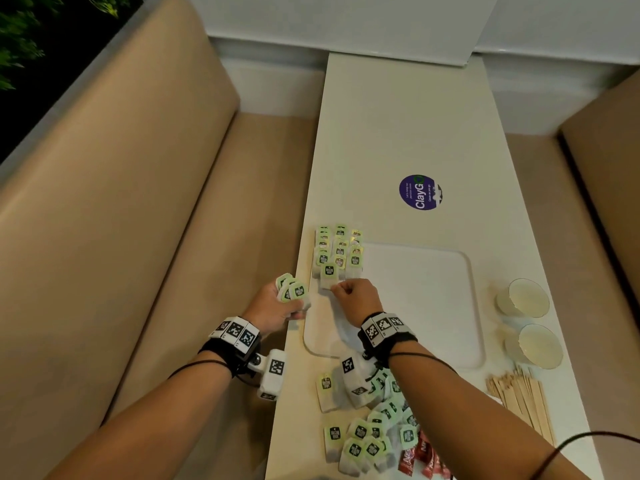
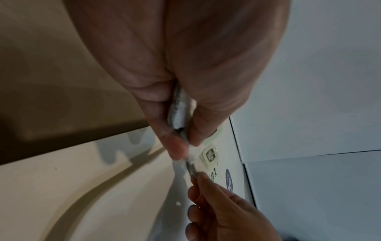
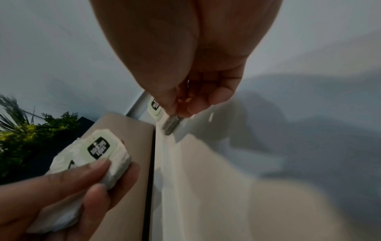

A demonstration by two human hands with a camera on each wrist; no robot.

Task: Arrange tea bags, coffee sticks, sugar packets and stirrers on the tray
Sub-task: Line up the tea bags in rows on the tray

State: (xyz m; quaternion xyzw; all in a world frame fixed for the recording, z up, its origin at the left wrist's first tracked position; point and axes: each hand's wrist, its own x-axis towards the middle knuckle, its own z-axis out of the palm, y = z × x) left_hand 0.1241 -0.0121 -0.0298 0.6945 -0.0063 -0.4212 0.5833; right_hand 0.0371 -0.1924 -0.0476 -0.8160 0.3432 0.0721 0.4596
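With your right hand pinching one tea bag, lay it flush against the rows at the tray corner, left hand gripping the spare bunch.

White tea bags with green tags are laid in overlapping rows at the far left corner of the white tray. More tea bags are heaped loose near the tray's front edge, red coffee sticks beside them, wooden stirrers fanned to the right.
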